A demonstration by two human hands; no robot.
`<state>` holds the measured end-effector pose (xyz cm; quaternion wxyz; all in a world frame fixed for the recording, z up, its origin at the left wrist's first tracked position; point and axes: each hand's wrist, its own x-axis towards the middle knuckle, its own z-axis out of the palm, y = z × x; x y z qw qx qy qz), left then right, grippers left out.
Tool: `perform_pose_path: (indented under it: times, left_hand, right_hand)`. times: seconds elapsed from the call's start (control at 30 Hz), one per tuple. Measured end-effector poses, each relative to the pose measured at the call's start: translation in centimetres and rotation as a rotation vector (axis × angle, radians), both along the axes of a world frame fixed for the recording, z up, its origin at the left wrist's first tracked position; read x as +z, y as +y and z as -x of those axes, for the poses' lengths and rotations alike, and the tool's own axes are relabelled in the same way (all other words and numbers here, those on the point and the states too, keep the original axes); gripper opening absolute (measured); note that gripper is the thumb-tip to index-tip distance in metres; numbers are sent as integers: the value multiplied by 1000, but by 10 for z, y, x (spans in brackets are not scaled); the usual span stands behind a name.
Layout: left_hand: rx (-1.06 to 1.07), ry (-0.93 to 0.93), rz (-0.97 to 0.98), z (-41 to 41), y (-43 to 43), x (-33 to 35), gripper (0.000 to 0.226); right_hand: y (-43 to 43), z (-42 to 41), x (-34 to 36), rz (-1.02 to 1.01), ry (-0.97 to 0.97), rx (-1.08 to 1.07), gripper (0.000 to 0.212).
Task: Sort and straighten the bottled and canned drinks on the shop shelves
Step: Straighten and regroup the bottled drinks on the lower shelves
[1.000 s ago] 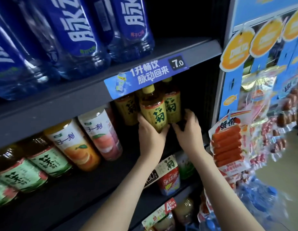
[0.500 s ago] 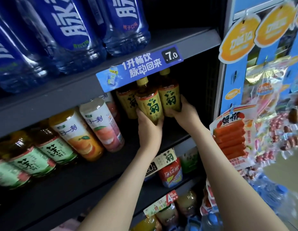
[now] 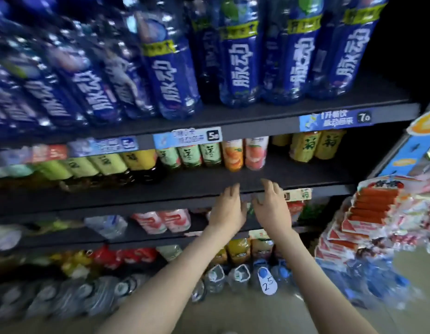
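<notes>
My fingers (image 3: 232, 192) on both hands are loose and spread, holding nothing. The left hand (image 3: 229, 210) and the right hand (image 3: 271, 209) hover side by side, palms down, in front of the lip of the middle shelf (image 3: 305, 175). I cannot tell whether the tips touch it.

Straight above and beyond the fingertips stand the orange juice bottle (image 3: 232, 154) and the peach juice bottle (image 3: 256, 153), one of each. They are upright, shoulder to shoulder, and set back from the lip. The orange one is in line with the left hand's fingers and the peach one with the right's, so I judge each hand has its own bottle ahead of it. The reach would be forward and up, onto bodies whose long axis runs vertical.

Up and to the right of the fingers are the yellow-label tea bottles (image 3: 305, 147): two in front, also upright, with a sliver of a third behind at their left. They lie nearer the right hand, and bare shelf separates them from the peach bottle.

Up and to the left of the fingers I count three green-label tea bottles (image 3: 188, 156), touching in a row just beside the orange one. Farther left the row blurs and I won't count it.

High above the fingers stand the big blue bottles (image 3: 235, 66), too smeared on the left to count. Three blue price tags (image 3: 187, 138) sit on the shelf edge beneath them. Sausage packs (image 3: 373, 208) hang well to the right of the right hand.
</notes>
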<state>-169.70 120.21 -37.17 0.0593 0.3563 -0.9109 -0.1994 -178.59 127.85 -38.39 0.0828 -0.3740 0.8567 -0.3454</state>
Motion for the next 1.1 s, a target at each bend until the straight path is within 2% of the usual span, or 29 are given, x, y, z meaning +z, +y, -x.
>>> perform_pose_path:
  times: [0.1, 0.37, 0.6, 0.77, 0.9, 1.1]
  left_hand:
    - [81, -113, 21, -63, -20, 18, 55]
    - [333, -128, -55, -229, -92, 46, 52]
    - [479, -82, -33, -406, -172, 58, 44]
    - [566, -74, -21, -516, -234, 64, 48]
    - [614, -62, -30, -577, -281, 69, 44]
    - [644, -61, -15, -637, -354, 64, 39]
  right_hand:
    - [-25, -59, 20, -76, 10, 156, 49]
    - [-111, -197, 55, -201, 98, 459, 51]
    - [-210, -347, 63, -189, 90, 555, 51]
    - [-282, -463, 67, -147, 73, 634, 50]
    - [-332, -529, 74, -113, 69, 703, 48]
    - [-411, -581, 72, -100, 71, 769, 49]
